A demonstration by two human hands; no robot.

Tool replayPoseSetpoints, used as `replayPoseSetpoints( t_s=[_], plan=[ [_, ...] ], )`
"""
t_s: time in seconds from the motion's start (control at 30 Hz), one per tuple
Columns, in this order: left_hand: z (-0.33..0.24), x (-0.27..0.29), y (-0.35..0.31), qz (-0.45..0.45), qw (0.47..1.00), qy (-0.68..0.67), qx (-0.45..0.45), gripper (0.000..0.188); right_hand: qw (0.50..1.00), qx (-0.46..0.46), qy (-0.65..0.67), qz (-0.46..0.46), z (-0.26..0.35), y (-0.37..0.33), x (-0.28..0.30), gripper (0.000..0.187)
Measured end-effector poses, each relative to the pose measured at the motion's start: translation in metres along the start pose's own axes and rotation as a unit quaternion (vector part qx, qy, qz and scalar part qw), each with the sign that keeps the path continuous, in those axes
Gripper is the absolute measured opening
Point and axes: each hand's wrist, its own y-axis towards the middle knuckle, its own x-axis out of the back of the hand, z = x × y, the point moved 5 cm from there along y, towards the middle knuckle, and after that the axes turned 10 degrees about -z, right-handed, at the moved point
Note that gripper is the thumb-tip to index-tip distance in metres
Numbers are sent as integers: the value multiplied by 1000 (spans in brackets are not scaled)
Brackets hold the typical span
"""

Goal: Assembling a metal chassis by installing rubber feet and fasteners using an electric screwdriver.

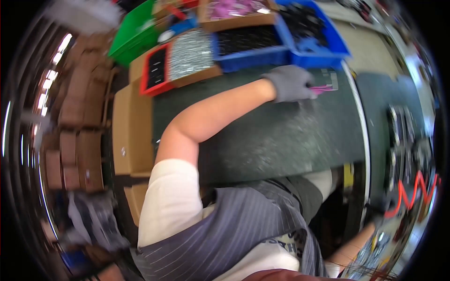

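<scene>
My left hand (291,83), in a grey glove, reaches across the dark green table top (262,136) toward its far right part. Its fingers are closed on a thin pink-purple piece (321,89) that sticks out to the right; its exact kind is blurred. A thin pale angular outline (334,80) lies just beyond the piece. Out at the lower right, my right hand (382,210), in a dark glove, is beside a red coiled hose (407,196). Blur hides its fingers and whatever may be in them.
Along the far edge stand blue bins (253,60) of black parts, a carton (191,54) of silvery pieces, a red tray (156,70), a green bin (133,40) and a box of pink parts (236,8). An open carton (131,131) flanks the table's left; metal parts (401,126) lie right.
</scene>
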Motion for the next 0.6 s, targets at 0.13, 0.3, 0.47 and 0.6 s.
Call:
replayPoseSetpoints(
  t_s=[0.13,0.3,0.47,0.6],
  plan=[
    [-15,-32,-1,-205,969,127,-54,37,990,-114,-16,-86,-41,-54,94,39],
    [-22,-31,-21,-175,978,96,-51,45,994,44,-97,-35,-91,-62,110,41],
    [-34,-54,-24,-174,965,185,-70,45,972,195,-127,-30,-35,-67,111,45],
    [-48,-72,-25,-166,948,243,-123,34,840,-282,464,23,-61,-60,104,39]
  ],
)
